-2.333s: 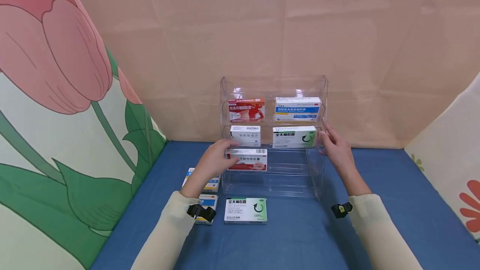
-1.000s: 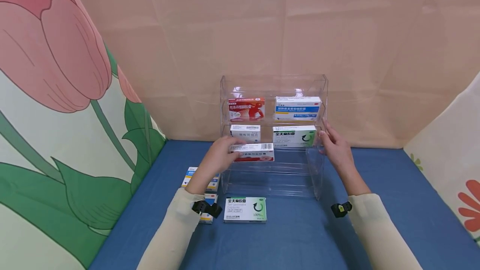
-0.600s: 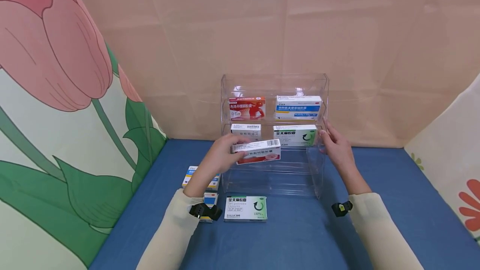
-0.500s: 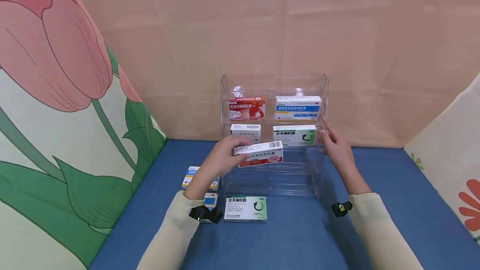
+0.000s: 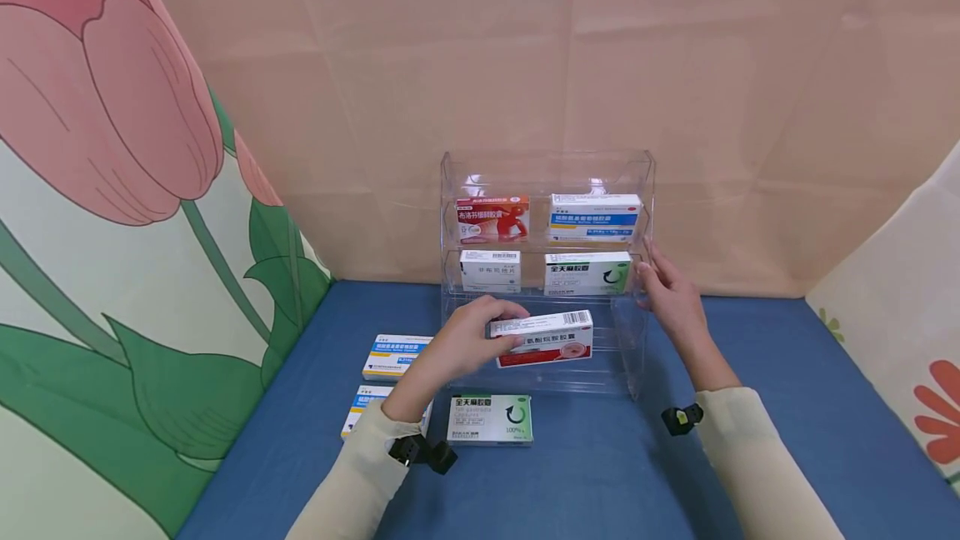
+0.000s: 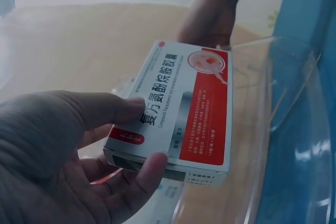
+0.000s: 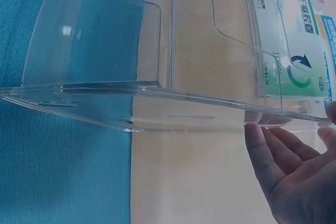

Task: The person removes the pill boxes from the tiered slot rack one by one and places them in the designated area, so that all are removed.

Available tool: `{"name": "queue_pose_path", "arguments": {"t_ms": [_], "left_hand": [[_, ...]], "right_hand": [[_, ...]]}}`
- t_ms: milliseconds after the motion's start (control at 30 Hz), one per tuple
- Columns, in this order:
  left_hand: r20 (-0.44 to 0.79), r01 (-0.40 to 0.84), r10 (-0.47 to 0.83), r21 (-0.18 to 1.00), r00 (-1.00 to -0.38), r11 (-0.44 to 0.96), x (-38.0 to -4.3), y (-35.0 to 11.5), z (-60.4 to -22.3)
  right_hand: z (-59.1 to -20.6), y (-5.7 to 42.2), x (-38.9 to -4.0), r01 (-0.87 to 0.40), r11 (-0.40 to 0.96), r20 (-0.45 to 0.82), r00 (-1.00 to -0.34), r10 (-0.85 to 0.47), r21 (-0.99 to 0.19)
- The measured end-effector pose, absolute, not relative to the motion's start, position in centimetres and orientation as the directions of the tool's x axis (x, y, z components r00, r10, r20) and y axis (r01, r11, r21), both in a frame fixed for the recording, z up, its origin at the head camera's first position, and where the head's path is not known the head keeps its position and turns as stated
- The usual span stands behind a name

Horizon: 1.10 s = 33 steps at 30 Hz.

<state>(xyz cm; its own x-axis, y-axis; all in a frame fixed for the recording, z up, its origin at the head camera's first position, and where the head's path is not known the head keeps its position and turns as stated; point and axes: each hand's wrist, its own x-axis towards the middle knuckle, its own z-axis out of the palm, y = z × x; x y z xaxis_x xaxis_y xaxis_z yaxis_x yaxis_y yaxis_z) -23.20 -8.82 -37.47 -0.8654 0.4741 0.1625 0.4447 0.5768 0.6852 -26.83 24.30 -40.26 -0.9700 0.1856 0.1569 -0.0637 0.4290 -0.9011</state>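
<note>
My left hand pinches one end of a red-and-white medicine box, with the thumb and fingers on opposite sides. The box is tilted slightly in front of the lower tiers of a clear display rack. Close up in the left wrist view, its printed red face is visible. At the rack's right side, my right hand holds the side panel, the thumb near its front edge and the fingers against the outside. Beside that hand stands a green-and-white medicine box in the rack, with a white medicine box to its left.
On the upper tier stand a red box and a blue-and-white box. Two blue-and-white boxes, one of them farther back, lie left of the rack on the blue cloth. A green-and-white box lies in front.
My left hand has lifted the red-and-white box from the rack's left side, moved it rightward, then lowered it and drawn it nearer. My right hand has stayed at the rack's side.
</note>
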Motion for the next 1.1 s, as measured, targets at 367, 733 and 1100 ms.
{"name": "queue_pose_path", "arguments": {"t_ms": [367,733,1100], "left_hand": [[0.129,0.460,0.547,0.715,-0.827,0.526,-22.6,-6.8,-39.4],[0.050,0.422,0.594,0.751,-0.803,0.508,-22.4,-5.1,-41.5],[-0.035,0.329,0.626,0.827,-0.779,0.455,-22.6,-3.6,-43.3]], "right_hand": [[-40.2,24.7,-26.7,-0.048,0.423,0.137,-0.974,0.183,-0.905],[-40.2,24.5,-26.9,-0.061,0.421,0.153,-0.970,0.188,-0.905],[-40.3,24.4,-26.9,-0.061,0.410,0.148,-0.972,0.184,-0.910]]}}
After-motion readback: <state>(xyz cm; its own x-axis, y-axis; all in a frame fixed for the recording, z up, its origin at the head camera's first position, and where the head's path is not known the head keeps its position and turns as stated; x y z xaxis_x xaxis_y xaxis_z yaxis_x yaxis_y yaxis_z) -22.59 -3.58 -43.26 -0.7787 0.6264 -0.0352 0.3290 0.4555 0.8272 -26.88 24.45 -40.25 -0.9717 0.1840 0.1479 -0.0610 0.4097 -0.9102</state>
